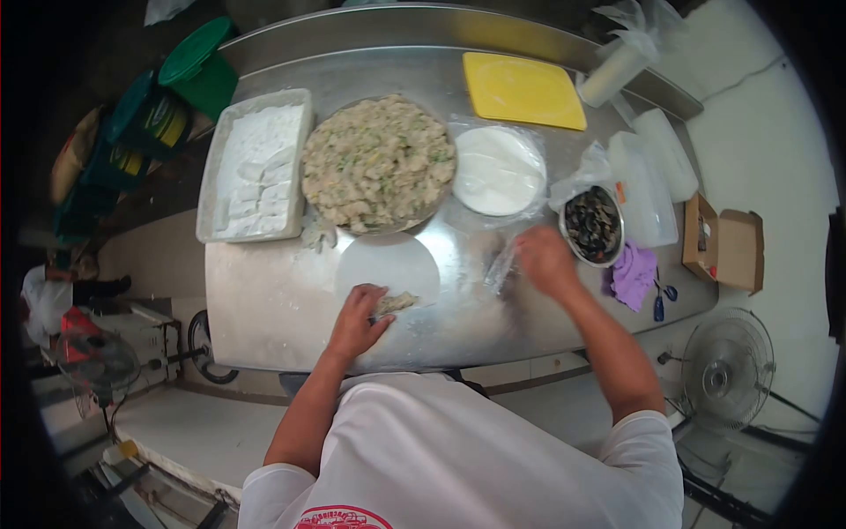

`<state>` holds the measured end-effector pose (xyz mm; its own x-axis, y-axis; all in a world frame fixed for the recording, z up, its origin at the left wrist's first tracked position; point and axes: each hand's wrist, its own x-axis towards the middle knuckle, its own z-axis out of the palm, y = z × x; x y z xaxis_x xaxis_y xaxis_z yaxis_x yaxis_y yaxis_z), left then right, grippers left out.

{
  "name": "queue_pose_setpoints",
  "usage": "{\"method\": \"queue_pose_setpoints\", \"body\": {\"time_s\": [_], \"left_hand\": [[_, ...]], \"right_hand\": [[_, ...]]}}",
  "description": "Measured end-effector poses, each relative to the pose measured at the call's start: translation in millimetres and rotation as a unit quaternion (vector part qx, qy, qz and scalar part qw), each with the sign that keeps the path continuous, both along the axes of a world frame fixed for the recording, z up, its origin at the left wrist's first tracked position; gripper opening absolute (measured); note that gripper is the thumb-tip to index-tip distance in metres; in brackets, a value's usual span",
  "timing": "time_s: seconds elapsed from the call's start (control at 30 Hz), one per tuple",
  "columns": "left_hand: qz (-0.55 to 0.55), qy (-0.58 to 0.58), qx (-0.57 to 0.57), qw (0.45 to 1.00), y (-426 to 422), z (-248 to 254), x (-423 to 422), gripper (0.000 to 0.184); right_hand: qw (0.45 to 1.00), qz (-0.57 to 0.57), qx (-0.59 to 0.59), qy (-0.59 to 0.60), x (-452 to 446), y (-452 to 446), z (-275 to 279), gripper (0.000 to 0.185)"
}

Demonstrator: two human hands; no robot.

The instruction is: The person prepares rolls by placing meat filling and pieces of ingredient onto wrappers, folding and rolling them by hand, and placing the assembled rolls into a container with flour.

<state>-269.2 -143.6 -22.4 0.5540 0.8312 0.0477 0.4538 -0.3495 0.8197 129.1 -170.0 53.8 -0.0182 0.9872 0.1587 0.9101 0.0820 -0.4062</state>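
A round white wrapper sheet (357, 264) lies flat on the steel table, with a small lump of pale filling (397, 303) at its near edge. My left hand (359, 317) rests at that edge, thumb and fingers apart on either side of the filling's left end. Farther right, my right hand (546, 260) is smeared by motion over the table, its fingers curled in; what they hold, if anything, is hidden. Beside it are a crumpled strip of clear plastic (500, 270) and a metal bowl of dark, shredded pieces (592, 225).
Along the back stand a tub of white floury blocks (257, 167), a heaped bowl of filling (379, 163), a stack of white rounds in plastic (500, 170) and a yellow board (524, 90). At right are a purple cloth (633, 275), scissors (659, 304) and a cardboard box (737, 249).
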Motion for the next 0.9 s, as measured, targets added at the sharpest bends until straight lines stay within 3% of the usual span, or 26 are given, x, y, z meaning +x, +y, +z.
{"method": "queue_pose_setpoints", "body": {"time_s": [0.07,0.17,0.23,0.27,0.4,0.57,0.9], "left_hand": [[0.011,-0.016,-0.019,1.000,-2.8,-1.3,-1.0,0.055],[0.012,0.004,-0.022,1.000,-4.7,-5.8,-3.0,0.054],[0.012,0.001,-0.015,1.000,-4.7,-6.6,-2.5,0.054],[0.011,0.004,-0.025,1.000,-3.7,-6.2,-2.5,0.054],[0.009,0.013,-0.013,1.000,-1.1,-6.7,-1.8,0.055],[0.013,0.023,-0.021,0.999,0.0,-6.8,-1.9,0.056],[0.011,0.039,-0.048,0.998,2.6,-0.7,0.1,0.056]], "right_hand": [[0.996,-0.083,0.011,0.013,61.6,1.1,13.7,0.009],[0.985,-0.157,0.038,-0.057,129.1,1.7,9.8,0.014],[0.964,-0.264,-0.011,-0.003,149.0,3.8,5.3,0.021],[0.969,-0.247,-0.002,-0.011,158.1,7.8,-6.6,0.030],[0.981,-0.174,0.047,-0.075,155.4,28.3,-28.4,0.039],[0.968,-0.201,-0.034,-0.143,148.8,40.7,-26.8,0.050],[0.974,-0.190,0.004,-0.122,167.1,46.5,-33.3,0.027]]}}
